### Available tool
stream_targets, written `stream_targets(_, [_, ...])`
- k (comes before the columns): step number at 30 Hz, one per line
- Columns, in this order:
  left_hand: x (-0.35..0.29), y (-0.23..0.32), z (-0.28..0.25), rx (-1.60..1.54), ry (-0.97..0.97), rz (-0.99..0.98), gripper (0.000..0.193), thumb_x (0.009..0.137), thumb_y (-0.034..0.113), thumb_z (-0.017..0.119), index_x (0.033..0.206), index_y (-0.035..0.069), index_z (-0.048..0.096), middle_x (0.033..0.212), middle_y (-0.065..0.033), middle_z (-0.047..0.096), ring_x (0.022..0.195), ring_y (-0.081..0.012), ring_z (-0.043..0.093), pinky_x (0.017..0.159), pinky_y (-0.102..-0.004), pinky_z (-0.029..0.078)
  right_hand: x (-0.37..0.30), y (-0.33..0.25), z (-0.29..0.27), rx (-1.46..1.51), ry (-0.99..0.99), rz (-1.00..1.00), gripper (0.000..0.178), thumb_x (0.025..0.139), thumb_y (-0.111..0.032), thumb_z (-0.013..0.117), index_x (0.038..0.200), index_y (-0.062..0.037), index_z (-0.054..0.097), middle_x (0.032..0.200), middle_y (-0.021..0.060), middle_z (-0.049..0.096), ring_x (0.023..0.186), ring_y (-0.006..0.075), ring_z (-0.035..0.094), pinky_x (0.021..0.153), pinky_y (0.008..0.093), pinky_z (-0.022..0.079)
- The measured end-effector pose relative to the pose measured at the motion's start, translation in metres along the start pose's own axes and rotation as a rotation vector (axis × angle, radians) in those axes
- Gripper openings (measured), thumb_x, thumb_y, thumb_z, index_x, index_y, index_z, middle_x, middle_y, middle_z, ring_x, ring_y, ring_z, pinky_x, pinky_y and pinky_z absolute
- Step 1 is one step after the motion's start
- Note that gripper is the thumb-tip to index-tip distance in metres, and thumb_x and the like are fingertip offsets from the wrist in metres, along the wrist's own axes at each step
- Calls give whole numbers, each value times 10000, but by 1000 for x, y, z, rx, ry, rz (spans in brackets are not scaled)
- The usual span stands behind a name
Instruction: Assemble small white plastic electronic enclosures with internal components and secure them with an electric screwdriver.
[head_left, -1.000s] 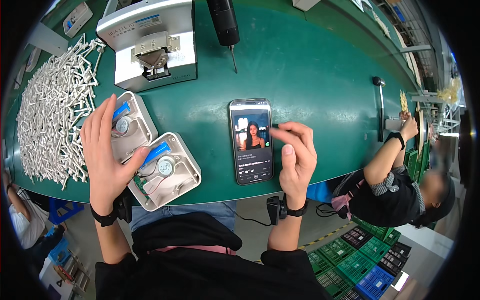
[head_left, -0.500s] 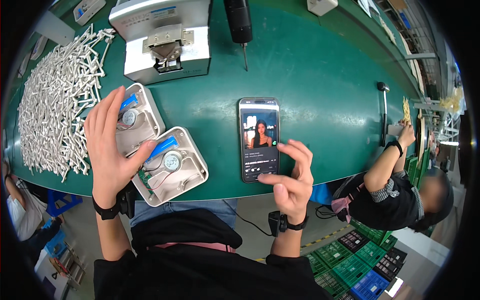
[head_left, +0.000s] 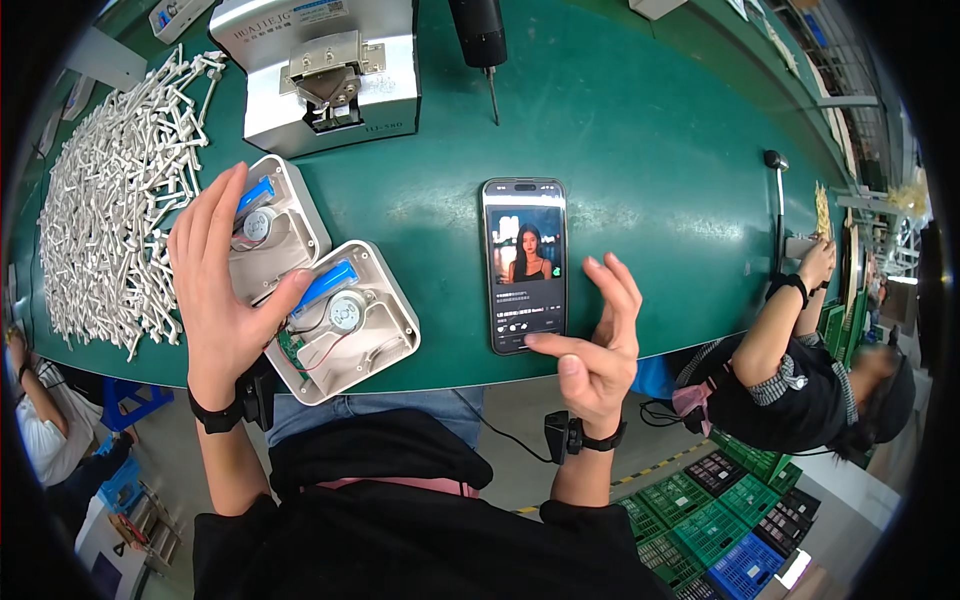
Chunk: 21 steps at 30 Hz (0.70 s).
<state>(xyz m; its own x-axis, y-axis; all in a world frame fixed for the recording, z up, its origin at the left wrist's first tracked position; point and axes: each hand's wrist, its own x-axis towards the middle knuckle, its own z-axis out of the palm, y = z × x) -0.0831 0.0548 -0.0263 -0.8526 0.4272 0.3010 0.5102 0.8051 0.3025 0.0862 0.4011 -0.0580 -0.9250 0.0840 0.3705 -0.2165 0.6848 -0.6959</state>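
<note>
My left hand [head_left: 220, 325] lies over the left edges of two white plastic housings, fingers stretched out and thumb apart. The near housing [head_left: 388, 350] holds a blue cylindrical battery [head_left: 325, 287], a round silver motor [head_left: 347, 311], thin wires and a small green circuit board. Partly behind my fingers, the far housing [head_left: 300, 240] has a similar blue battery and motor. A smartphone [head_left: 528, 268] lies face up on the table to the right, its screen lit with a picture. My right hand [head_left: 603, 365] points its index finger at the phone's lower edge, holding nothing.
A heap of small white plastic rods [head_left: 115, 220] covers the left of the green table [head_left: 660, 230]. At the back stand a white-and-black machine [head_left: 330, 85] and a hanging black electric screwdriver [head_left: 480, 40]. A co-worker [head_left: 770, 375] sits right, near stacked crates [head_left: 710, 525].
My right hand has shifted slightly right, its index finger still at the phone's lower edge. The view has shifted a little; my left hand stays over the housings.
</note>
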Motion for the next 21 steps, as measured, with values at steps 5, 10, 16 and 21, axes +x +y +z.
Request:
stream_targets(5, [-1,0,0,-8,1,4,920,765,446,827,1556,74,542,1492,-156,590,1354,-368,522,1175,-501,366,-1,2,2,77,66,70,307,928,-331,654,911,-137,892,1486,237,595,1443,459,443,1190,551,371])
stream_targets(10, [-1,1,-1,-10,7,-4,918,763,446,828,1555,76,546,1490,-153,593,1351,-363,525,1172,-499,372,1,7,0,133,71,41,406,994,-331,640,863,-19,863,1473,280,572,1460,441,458,1160,550,437])
stream_targets(16, [0,0,1,0,13,10,922,766,447,830,1561,81,539,1492,-150,591,1354,-361,524,1174,-499,365,7,0,2,152,108,168,360,1004,-306,659,1099,5,813,1441,262,595,1416,385,517,1121,517,468])
stream_targets(21, [1,0,-2,16,13,24,914,776,437,841,1558,77,533,1491,-151,589,1360,-361,521,1182,-498,350,33,-27,8,-90,21,399,630,957,-293,732,1480,21,575,1374,248,603,1296,368,572,1034,489,508])
